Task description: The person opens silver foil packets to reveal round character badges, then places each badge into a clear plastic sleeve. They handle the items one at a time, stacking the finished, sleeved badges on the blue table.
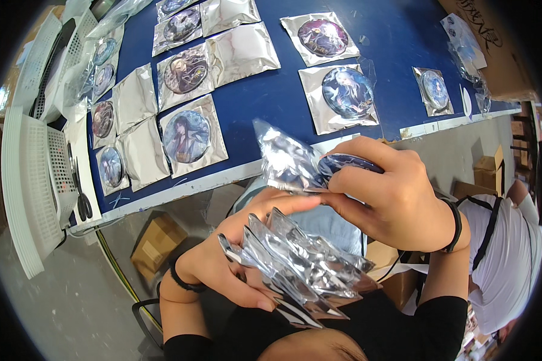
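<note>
My left hand is closed around a fanned stack of silver foil packets, held low in front of my black shirt. Between the thumb and fingers of my right hand is a round picture badge, its face partly covered by my fingers. A shiny foil pouch extends left from the badge, just above my left fingertips. Two larger badges on foil packets, a blue one and a purple one, lie beyond my hands on the blue tabletop.
Leftward, rows of badges and foil packets cover the table. Scissors lie beside stacked white plastic baskets. A small badge packet sits near a large cardboard box. A person in white is at right.
</note>
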A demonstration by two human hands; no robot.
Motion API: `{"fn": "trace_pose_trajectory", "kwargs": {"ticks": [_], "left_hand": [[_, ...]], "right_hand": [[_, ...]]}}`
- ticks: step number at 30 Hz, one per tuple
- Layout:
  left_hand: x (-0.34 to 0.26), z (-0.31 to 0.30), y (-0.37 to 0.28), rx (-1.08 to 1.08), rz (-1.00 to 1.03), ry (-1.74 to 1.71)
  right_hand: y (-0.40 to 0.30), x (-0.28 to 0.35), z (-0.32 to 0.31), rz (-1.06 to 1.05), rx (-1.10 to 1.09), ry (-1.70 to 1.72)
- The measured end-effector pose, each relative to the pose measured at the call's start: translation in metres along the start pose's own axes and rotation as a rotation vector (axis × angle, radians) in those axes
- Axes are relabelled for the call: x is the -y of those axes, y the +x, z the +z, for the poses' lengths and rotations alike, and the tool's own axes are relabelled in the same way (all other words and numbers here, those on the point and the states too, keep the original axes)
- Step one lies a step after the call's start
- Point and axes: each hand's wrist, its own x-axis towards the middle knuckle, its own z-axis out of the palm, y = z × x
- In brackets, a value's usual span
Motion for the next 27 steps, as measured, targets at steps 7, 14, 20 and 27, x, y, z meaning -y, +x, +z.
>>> {"fn": "trace_pose_trajectory", "kwargs": {"ticks": [7, 14, 20, 27], "left_hand": [[0.017, 0.001, -0.010, -0.125, 0.010, -0.065], [0.008, 0.000, -0.007, -0.017, -0.021, 0.097], [0.005, 0.013, -0.005, -0.165, -0.143, 0.065], [0.010, 0.006, -0.002, -0.028, -0.067, 0.334]], "right_hand": [[-0.002, 0.000, 0.006, -0.003, 0.051, 0.081], [-0.003, -0.012, 0.000, 0.207, -0.033, 0.130], [-0.005, -0.009, 0.002, 0.098, -0.064, 0.211], [-0.010, 0.013, -0.005, -0.079, -0.051, 0.254]]}}
